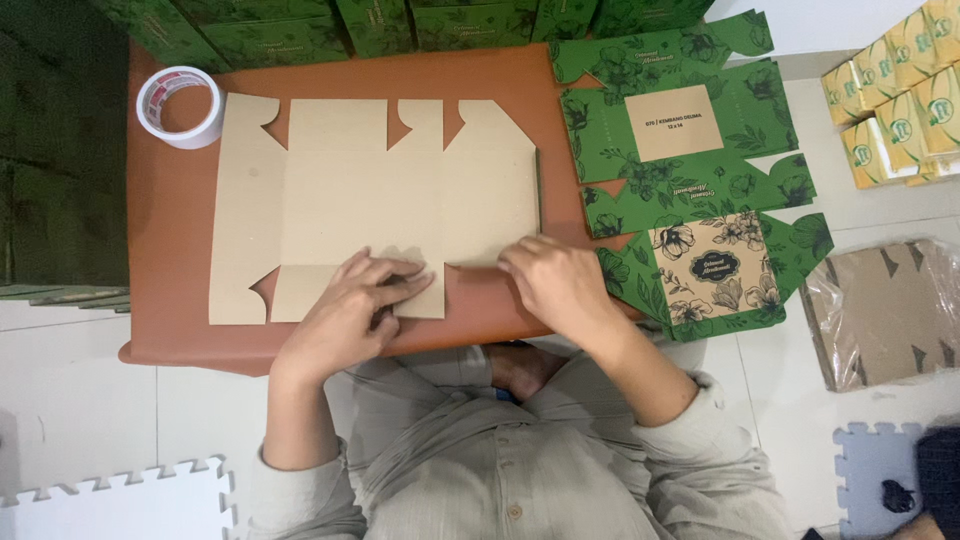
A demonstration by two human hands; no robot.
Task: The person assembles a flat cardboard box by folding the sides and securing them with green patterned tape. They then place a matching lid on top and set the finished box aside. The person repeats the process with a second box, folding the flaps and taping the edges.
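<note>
Far left, dark green stacked cartons [60,150] against the bench's left side; near left, a white foam floor mat [120,505] with a toothed edge on a pale tiled floor [70,400]. Bench [170,300]: low, reddish-brown top. On its far left corner, a roll of tape [181,106], lying flat. Centre: an unfolded plain brown cardboard box blank [380,190], flat, inner side up, covering most of the top. Left hand [350,310]: fingers bent, pressing down a small near flap of the blank, gripping nothing. Right hand [550,280]: loosely curled, fingertips pressing on the blank's near right edge, nothing enclosed. Far edge: a row of green printed boxes [400,25]. Right of the blank: a fanned stack of green floral box blanks [690,180], printed side up, overhanging the bench's right end. Far right: yellow-green small packs [900,90] on the floor; below them a plastic-wrapped bundle of brown blanks [885,310]; near right, a grey-blue foam mat [875,470].
</note>
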